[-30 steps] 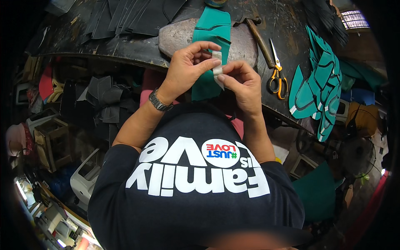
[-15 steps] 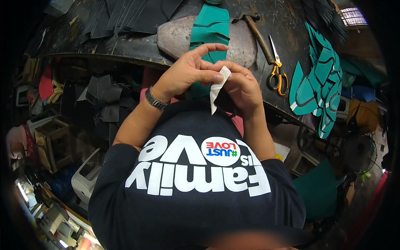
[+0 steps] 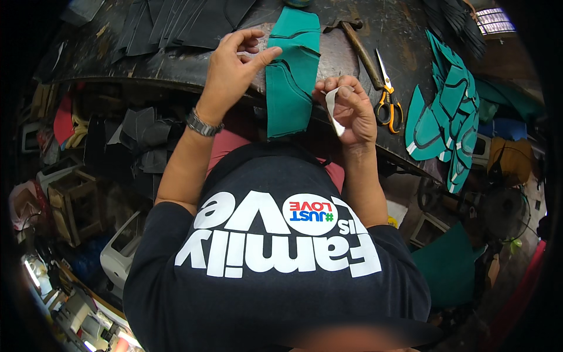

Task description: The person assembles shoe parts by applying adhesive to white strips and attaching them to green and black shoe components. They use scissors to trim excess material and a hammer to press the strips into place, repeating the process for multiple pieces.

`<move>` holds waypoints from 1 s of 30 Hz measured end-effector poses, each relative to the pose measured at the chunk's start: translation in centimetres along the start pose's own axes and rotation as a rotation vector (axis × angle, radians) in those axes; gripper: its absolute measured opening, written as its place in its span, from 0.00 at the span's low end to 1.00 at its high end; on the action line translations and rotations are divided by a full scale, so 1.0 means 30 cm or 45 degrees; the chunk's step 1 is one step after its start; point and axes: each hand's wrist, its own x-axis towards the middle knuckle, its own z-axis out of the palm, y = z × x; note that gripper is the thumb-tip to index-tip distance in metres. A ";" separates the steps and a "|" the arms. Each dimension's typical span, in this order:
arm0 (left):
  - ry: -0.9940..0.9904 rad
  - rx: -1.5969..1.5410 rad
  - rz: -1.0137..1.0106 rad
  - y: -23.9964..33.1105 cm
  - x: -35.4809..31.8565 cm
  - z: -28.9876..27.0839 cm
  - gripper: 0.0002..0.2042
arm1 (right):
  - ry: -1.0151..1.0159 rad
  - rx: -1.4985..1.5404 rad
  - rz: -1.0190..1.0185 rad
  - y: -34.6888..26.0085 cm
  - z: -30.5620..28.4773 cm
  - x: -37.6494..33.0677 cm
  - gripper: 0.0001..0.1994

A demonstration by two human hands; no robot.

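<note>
A teal cut piece (image 3: pixel 290 97) with dark curved lines lies over a grey stone slab (image 3: pixel 333 54), its near end hanging past the table edge. Just left of that piece is my left hand (image 3: pixel 230 73), with thumb and fingers apart and nothing between them; its thumb tip reaches to the teal edge, and whether it touches I cannot tell. On the other side, my right hand (image 3: pixel 356 111) pinches a thin white strip (image 3: pixel 332 108) that curls down from the fingertips.
A hammer (image 3: pixel 362 50) and orange-handled scissors (image 3: pixel 387 102) lie right of the slab. Beyond them, teal pieces (image 3: pixel 448 117) are heaped at the table's right side. Black pieces (image 3: pixel 176 23) are spread at the far left. The dark table's front edge (image 3: pixel 146 77) runs before me.
My hands have parted: the left moved away to the left and opened, the right moved right with the white strip. More of the teal piece now shows between them.
</note>
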 end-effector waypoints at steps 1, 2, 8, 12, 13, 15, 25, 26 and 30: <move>-0.151 -0.119 -0.215 -0.017 0.017 -0.006 0.24 | 0.014 0.022 0.016 -0.007 -0.005 0.008 0.05; -0.255 -0.204 -0.281 -0.030 0.032 -0.001 0.24 | 0.032 0.042 0.020 -0.012 -0.011 0.014 0.05; -0.515 -0.825 -0.589 -0.042 0.061 0.047 0.19 | 0.019 -0.008 0.101 -0.003 -0.034 0.018 0.06; -0.692 -1.438 -0.867 -0.025 0.013 0.062 0.16 | 0.054 -0.077 0.102 -0.012 -0.032 0.006 0.06; -0.700 -1.480 -0.888 -0.021 -0.005 0.067 0.16 | 0.091 -0.094 0.090 -0.018 -0.030 0.004 0.06; -0.716 -1.511 -0.895 -0.016 -0.032 0.070 0.15 | 0.129 -0.164 0.091 -0.028 -0.023 0.001 0.06; -0.611 -1.145 -0.848 0.085 -0.041 0.054 0.15 | 0.192 -0.496 0.051 -0.014 0.032 0.001 0.07; -0.612 -1.124 -0.848 0.091 -0.036 0.057 0.15 | 0.181 -0.536 0.084 -0.012 0.033 0.001 0.07; -0.581 -1.053 -0.861 0.084 -0.033 0.057 0.13 | 0.223 -0.357 0.136 -0.012 0.025 -0.005 0.06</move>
